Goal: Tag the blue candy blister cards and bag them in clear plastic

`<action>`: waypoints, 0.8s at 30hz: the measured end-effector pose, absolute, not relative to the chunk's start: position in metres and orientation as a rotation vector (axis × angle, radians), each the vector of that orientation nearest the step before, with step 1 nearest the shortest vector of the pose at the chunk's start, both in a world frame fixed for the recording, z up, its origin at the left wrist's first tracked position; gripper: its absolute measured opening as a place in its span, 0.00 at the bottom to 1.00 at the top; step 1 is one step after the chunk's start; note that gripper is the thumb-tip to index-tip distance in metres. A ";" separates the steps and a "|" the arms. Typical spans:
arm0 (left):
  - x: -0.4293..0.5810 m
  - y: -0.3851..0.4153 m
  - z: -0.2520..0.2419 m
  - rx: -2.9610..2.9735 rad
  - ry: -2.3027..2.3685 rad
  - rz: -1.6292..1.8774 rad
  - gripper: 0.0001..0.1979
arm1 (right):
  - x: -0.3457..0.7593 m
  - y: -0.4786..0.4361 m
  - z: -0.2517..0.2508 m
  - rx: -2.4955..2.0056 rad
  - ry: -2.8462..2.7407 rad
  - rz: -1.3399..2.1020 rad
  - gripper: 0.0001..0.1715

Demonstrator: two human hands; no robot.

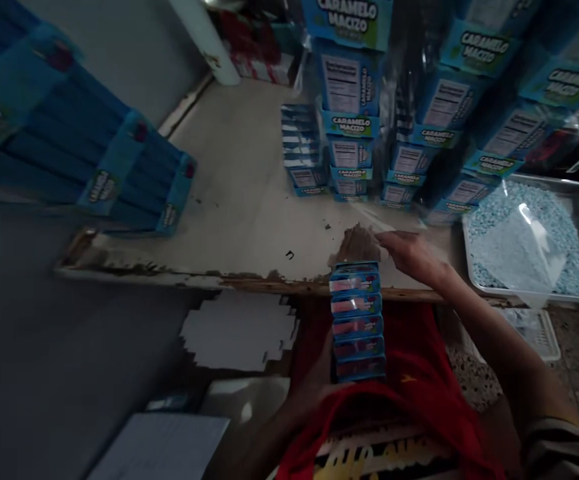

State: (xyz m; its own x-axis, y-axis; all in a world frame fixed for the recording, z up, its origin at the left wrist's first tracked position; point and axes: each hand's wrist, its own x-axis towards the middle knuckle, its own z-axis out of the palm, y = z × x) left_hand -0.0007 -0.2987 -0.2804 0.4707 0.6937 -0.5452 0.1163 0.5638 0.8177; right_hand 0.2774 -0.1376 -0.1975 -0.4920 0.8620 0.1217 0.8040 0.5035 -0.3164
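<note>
A row of small blue candy boxes reaches from the table's front edge back toward my body, over the red apron. My left hand, dim and mostly hidden, holds this row at its near end, on the left side. My right hand rests low over the table just right of the row's far end. Its fingers are stretched out to the left, and nothing shows in them. The fingertips are beside a worn brown patch on the tabletop.
Tall stacks of blue "Caramelo Macizo" boxes stand at the back. More wrapped boxes are at left. A metal tray of pale blue pieces, with a clear plastic sheet, sits at right. White cardboard lies below the table edge.
</note>
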 end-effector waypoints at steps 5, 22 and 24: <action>-0.047 -0.228 -0.237 1.416 1.279 0.572 0.22 | 0.263 -0.122 -0.185 -1.289 -2.431 0.493 0.20; -0.018 -0.172 -0.096 2.874 1.621 0.935 0.13 | 0.253 -0.162 -0.087 -1.104 -2.419 0.029 0.20; 0.002 -0.156 -0.117 2.839 1.651 0.589 0.13 | 0.258 -0.155 -0.108 -1.208 -2.436 0.076 0.33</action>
State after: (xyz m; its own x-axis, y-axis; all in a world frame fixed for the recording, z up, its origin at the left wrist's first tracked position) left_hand 0.0016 -0.1555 -0.1166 0.4531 0.8000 0.3932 0.8683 -0.4959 0.0084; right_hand 0.2577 -0.1554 -0.1081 -0.5355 0.7720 0.3423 0.7490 0.6214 -0.2297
